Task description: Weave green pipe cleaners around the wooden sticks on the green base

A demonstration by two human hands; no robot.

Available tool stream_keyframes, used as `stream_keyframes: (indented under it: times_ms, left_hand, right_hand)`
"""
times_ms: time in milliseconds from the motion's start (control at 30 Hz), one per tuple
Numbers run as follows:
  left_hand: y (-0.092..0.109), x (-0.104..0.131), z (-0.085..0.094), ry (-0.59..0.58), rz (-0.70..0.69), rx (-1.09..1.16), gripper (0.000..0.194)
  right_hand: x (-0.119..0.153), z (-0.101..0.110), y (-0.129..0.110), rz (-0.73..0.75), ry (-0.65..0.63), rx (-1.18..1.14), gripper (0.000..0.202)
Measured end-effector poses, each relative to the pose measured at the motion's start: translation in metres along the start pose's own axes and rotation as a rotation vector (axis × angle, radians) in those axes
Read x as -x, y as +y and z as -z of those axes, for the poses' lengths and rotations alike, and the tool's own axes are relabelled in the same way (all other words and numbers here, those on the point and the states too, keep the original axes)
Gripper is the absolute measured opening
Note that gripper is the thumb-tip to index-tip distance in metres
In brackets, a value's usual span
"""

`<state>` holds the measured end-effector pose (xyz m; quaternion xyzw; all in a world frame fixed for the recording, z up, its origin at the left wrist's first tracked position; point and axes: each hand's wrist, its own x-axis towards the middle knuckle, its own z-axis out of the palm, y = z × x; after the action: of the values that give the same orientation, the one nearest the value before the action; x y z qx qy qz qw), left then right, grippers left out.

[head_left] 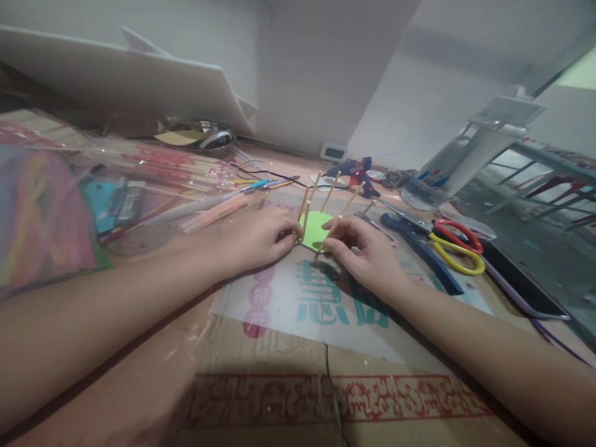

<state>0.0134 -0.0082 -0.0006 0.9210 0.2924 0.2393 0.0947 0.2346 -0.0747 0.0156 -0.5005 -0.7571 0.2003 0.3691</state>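
A bright green disc (315,230) lies on a printed white sheet (279,310), with several thin wooden sticks (329,192) standing up around its rim. A dark cord runs along the disc's near edge. My left hand (274,234) is at the disc's left side, fingers curled together by the cord and a stick; what they pinch is too small to make out. On the right side, my right hand (365,248) has thumb and forefinger closed around the base of a leaning stick (334,228).
A glue gun (356,174) lies behind the disc. To the right are scissors (459,248), blue-handled pliers (423,254), a phone (521,279) and a clear jug (465,155). Pens (265,184), bagged sticks (158,162) and colourful plastic (46,217) lie left.
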Motion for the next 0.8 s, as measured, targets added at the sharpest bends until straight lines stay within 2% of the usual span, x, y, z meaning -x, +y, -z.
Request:
stream_keyframes:
  times_ms: [800]
  left_hand:
    - [0.0007, -0.0008, 0.0007, 0.000, 0.001, 0.017, 0.020]
  right_hand:
    - [-0.0027, -0.0004, -0.0025, 0.038, 0.015, 0.147, 0.010]
